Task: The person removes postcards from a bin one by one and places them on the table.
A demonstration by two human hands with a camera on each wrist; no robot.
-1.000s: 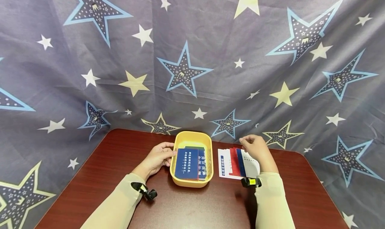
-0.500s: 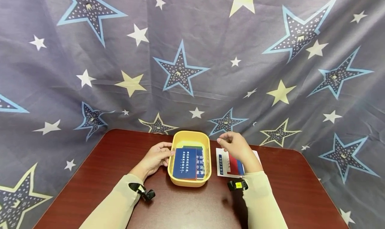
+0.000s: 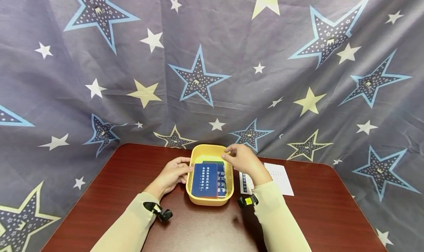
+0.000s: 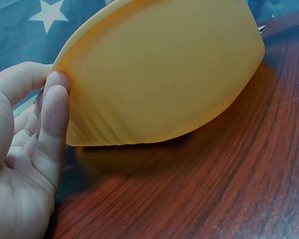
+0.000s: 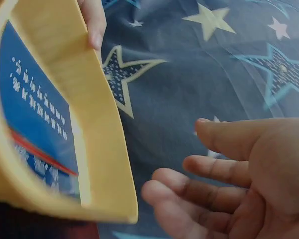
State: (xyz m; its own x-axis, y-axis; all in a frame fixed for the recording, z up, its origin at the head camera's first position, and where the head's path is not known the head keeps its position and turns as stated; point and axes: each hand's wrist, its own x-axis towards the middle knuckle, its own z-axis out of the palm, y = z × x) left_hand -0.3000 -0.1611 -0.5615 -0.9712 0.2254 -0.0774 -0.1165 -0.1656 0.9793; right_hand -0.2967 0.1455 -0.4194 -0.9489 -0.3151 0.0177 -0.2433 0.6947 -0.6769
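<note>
A yellow plastic basket (image 3: 210, 202) stands on the table with several cards in it. Uppermost is a dark blue card (image 3: 204, 180) with white writing, overlapping another blue card (image 3: 221, 182); a green edge shows behind. My left hand (image 3: 171, 174) pinches the basket's left rim, thumb over the edge and fingers against the outer wall in the left wrist view. Near the right rim hovers my right hand (image 3: 243, 159), fingers loosely bent; the right wrist view shows them holding nothing and apart from the basket wall (image 5: 102, 139).
Right of the basket lie a white card (image 3: 279, 178) and a card with a blue label (image 3: 244, 183), partly hidden by my right wrist. The reddish-brown table (image 3: 318, 208) ends at a star-patterned cloth (image 3: 238, 90) hanging behind.
My right hand has moved left from over the card row on the right to the basket's right rim. My left hand keeps its place at the basket.
</note>
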